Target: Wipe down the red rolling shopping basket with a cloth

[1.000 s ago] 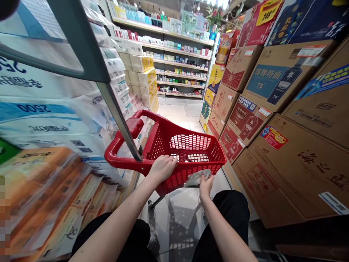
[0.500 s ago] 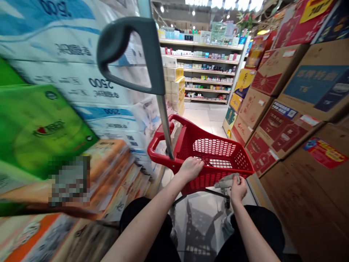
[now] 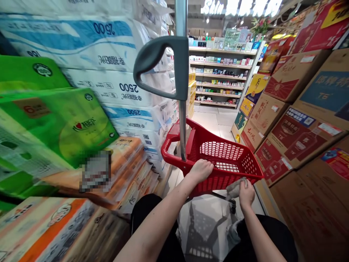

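Observation:
A red plastic shopping basket cart (image 3: 231, 151) with perforated walls stands in front of me; nothing shows inside it. From its left end rises a metal pole (image 3: 182, 127) with a grey loop handle (image 3: 181, 69). My left hand (image 3: 201, 170) is closed over the near rim of the cart, its fingertips hooked inside. Lower and to the right, my right hand (image 3: 247, 193) pinches a crumpled greyish cloth (image 3: 235, 188) against the outside of the near wall, close to the right corner. The cart's wheel (image 3: 232, 206) shows below the cloth.
Stacked white tissue packs (image 3: 95, 80) crowd the left, with green packs (image 3: 79, 123) and orange packs (image 3: 128, 153) nearer me. Cardboard cartons (image 3: 278, 109) line the right side. Shelves of small products (image 3: 220, 67) stand at the far end of the aisle.
The whole view has shifted, so the cart and both hands appear farther right. My left hand keeps its hold on the rim, and the cloth stays in my right hand.

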Demonstrator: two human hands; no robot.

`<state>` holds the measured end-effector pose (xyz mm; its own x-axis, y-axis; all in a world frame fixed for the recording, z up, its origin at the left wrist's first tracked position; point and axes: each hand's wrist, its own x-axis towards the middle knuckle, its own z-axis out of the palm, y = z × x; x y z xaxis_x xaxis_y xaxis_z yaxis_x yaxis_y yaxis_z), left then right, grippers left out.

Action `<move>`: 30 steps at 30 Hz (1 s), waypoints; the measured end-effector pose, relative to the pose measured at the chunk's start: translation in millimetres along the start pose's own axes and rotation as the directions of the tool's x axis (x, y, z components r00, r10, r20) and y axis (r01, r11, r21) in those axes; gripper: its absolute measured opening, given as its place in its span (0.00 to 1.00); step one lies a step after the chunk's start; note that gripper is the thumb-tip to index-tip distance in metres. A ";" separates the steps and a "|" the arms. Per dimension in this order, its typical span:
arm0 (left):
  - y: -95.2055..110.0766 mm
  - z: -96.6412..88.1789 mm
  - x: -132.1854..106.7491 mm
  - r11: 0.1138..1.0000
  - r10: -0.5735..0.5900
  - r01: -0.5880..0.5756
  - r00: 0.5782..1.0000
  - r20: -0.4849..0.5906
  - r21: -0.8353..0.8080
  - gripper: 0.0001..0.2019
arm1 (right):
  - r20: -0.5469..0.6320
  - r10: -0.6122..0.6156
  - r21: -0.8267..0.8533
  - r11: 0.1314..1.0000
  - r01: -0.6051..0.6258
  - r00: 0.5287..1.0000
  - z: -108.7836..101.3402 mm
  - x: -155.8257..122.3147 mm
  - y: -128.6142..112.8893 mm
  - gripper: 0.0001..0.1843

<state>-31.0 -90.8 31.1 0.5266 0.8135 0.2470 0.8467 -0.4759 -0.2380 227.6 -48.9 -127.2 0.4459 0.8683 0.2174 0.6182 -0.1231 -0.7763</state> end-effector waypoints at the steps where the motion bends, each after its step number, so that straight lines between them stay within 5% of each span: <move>1: -1.1 -0.5 0.2 1.000 -0.005 0.005 1.000 -0.003 -0.003 0.06 | 0.019 0.016 0.070 0.997 -0.017 1.000 -1.1 1.3 0.2 0.28; 6: -8.9 -1.8 2.1 1.000 -0.020 0.020 0.999 -0.030 0.007 0.05 | 0.181 0.000 0.338 0.939 -0.062 0.984 -12.5 -11.7 -3.7 0.29; 13: -11.8 1.3 5.9 0.999 -0.013 0.016 0.998 -0.068 0.046 0.08 | 0.137 -0.146 0.148 0.981 0.126 0.980 -10.8 -52.8 -44.5 0.22; 20: -9.4 5.6 7.6 0.999 0.005 -0.003 0.998 -0.056 0.032 0.07 | 0.130 -0.240 -0.111 0.960 0.255 0.962 8.1 -60.1 -65.6 0.20; 30: -7.3 4.2 7.0 0.999 -0.037 0.038 0.997 -0.069 0.018 0.09 | 0.170 -0.187 0.005 0.982 0.189 0.968 12.3 -62.9 -66.9 0.19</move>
<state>-33.8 -80.3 30.6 0.4989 0.8055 0.3199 0.8648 -0.4384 -0.2448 150.2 -89.4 -96.2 0.2057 0.9448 0.2551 0.6878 0.0459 -0.7245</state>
